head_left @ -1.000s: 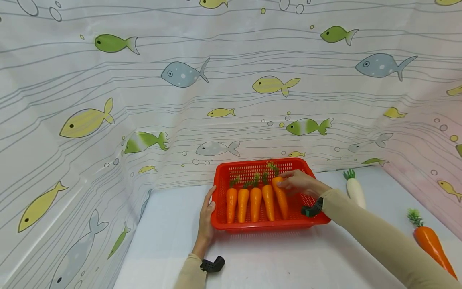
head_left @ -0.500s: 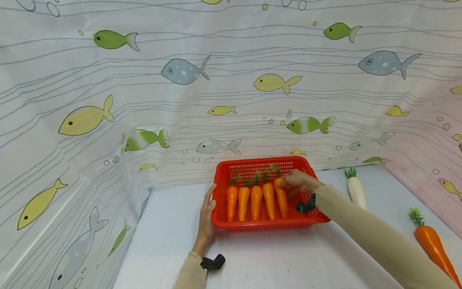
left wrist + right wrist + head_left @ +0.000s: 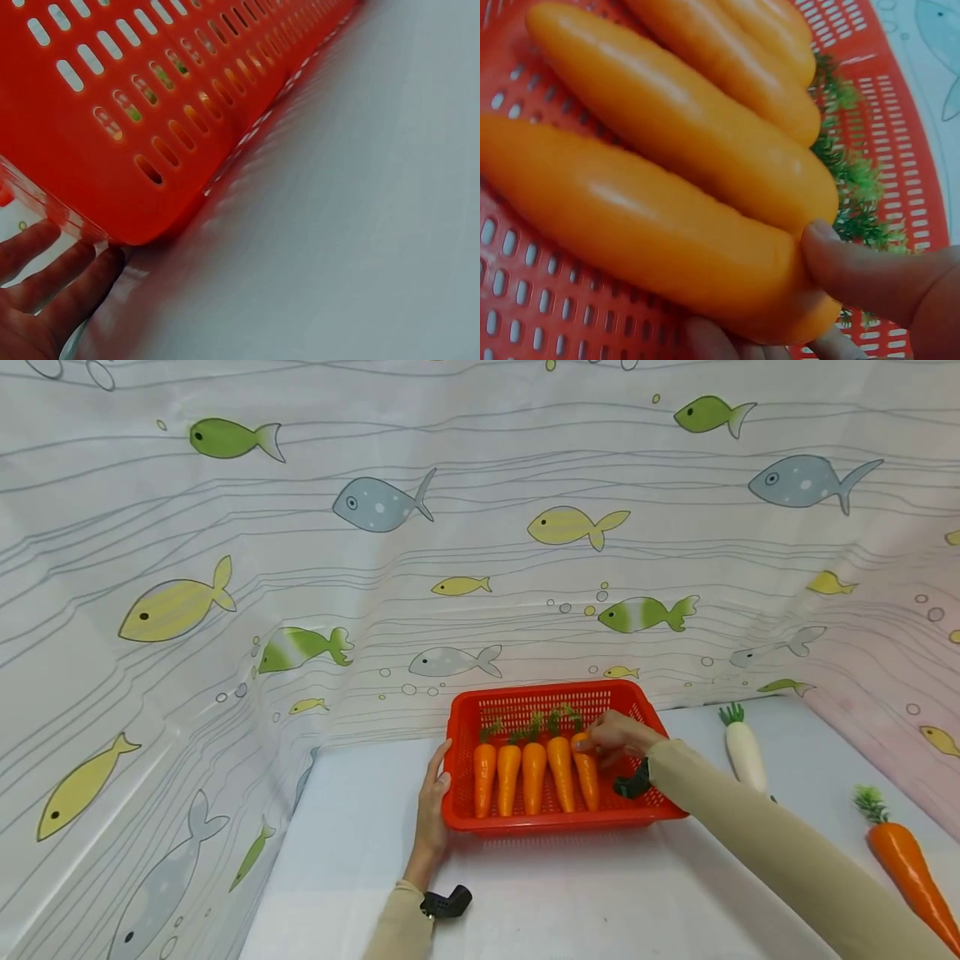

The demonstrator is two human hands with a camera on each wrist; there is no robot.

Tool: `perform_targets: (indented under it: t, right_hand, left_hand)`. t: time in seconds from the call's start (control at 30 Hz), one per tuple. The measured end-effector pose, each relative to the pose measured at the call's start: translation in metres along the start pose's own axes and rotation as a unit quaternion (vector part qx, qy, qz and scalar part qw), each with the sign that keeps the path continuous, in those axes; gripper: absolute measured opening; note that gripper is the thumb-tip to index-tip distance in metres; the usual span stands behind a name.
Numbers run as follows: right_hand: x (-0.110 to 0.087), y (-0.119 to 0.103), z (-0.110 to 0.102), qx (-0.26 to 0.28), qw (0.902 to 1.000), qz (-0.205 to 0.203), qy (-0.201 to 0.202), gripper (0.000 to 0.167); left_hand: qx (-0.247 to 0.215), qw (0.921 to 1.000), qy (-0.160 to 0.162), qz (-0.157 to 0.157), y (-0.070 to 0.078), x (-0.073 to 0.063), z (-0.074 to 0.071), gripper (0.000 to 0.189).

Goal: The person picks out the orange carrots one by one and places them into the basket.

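In the head view, a red perforated plastic basket [image 3: 480, 822] holds several orange carrots [image 3: 534, 777] in a row, green tops toward the back. My right hand [image 3: 617, 735] pinches the thick top end of the rightmost carrot [image 3: 587, 781]. The right wrist view shows the thumb [image 3: 855, 270] on this carrot's upper side and other fingers beneath, partly hidden. At the basket's left side, my left hand [image 3: 431, 802] rests against the outer wall. Its fingers [image 3: 71, 289] look nearly straight in the left wrist view and touch the basket's lower edge.
On the white tabletop [image 3: 540, 893], a white radish [image 3: 745, 756] with green leaves lies right of the basket, behind the right sleeve. Another carrot [image 3: 911, 872] lies at the far right. A fish-patterned sheet [image 3: 450, 627] rises behind and along the sides.
The rightmost carrot has settled lower and straighter beside its neighbour, with my right hand still holding its top. My left hand stays at the basket's side. The head view has tilted slightly.
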State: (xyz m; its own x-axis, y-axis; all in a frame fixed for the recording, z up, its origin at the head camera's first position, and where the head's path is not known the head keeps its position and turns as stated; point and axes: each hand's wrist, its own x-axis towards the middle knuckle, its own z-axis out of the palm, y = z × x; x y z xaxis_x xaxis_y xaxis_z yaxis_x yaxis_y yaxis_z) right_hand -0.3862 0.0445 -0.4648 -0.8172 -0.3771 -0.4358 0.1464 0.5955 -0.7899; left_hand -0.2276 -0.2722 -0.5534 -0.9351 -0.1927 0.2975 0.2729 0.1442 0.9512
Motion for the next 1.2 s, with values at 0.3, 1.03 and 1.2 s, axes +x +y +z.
perform_targets:
  t: [0.3,1.03,1.2]
  right_hand:
    - [0.000,0.010,0.005,-0.022,0.9997,0.009,0.010,0.024]
    - [-0.001,-0.004,0.009,-0.064,0.9977,0.017,0.015,0.040]
    - [-0.007,-0.008,0.009,-0.074,0.9972,0.001,0.015,0.046]
  left_hand:
    - [-0.011,0.9998,-0.014,-0.010,0.002,-0.002,0.006,0.055]
    - [-0.005,1.0000,-0.003,-0.004,0.006,-0.002,0.000,0.053]
    - [-0.006,1.0000,-0.006,-0.003,0.004,-0.002,-0.001,0.054]
